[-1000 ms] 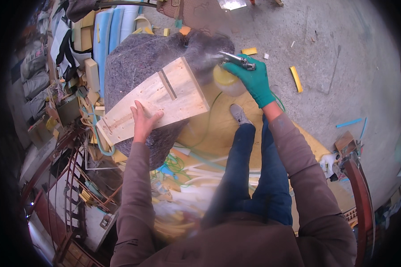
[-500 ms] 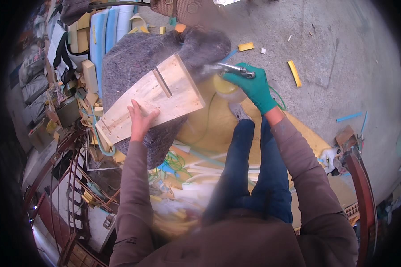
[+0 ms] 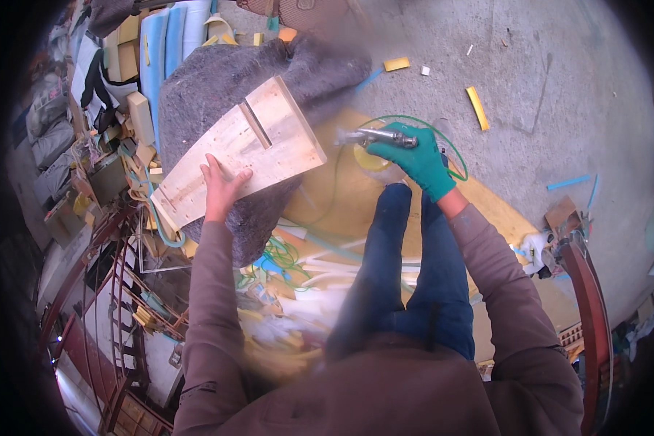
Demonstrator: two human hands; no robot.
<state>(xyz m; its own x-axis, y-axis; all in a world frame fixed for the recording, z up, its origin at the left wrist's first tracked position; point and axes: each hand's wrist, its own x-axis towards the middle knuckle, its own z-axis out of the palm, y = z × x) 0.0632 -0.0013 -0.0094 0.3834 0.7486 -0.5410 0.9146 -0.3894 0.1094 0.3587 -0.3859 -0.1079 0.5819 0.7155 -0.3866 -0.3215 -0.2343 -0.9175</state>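
A tapered, pale wooden panel [image 3: 275, 161] with a slot cut across its wider end lies tilted on a dark grey felt blanket [image 3: 196, 102]. My bare left hand [image 3: 222, 189] rests flat on the panel near its lower edge, thumb and fingers spread. To the right of the panel, my right hand [image 3: 420, 163], in a green glove, is closed around a metal spray gun [image 3: 385, 136]. Its nozzle points left toward the panel's wide end, without touching it. Under the gun hangs a see-through cup [image 3: 370, 161] with yellow in it. A green hose [image 3: 465, 166] loops behind the glove.
Yellow foam offcuts [image 3: 477, 109] and blue strips [image 3: 568, 182] lie on the concrete floor. Rolled blue and white sheets [image 3: 152, 65] and piled scraps crowd the left. Metal frames [image 3: 112, 291] stand lower left; a red-brown metal bar [image 3: 594, 312] is at right.
The spray gun in my right hand has come slightly down and nearer to me, and the green hose now arcs wider. My left hand stays on the panel.
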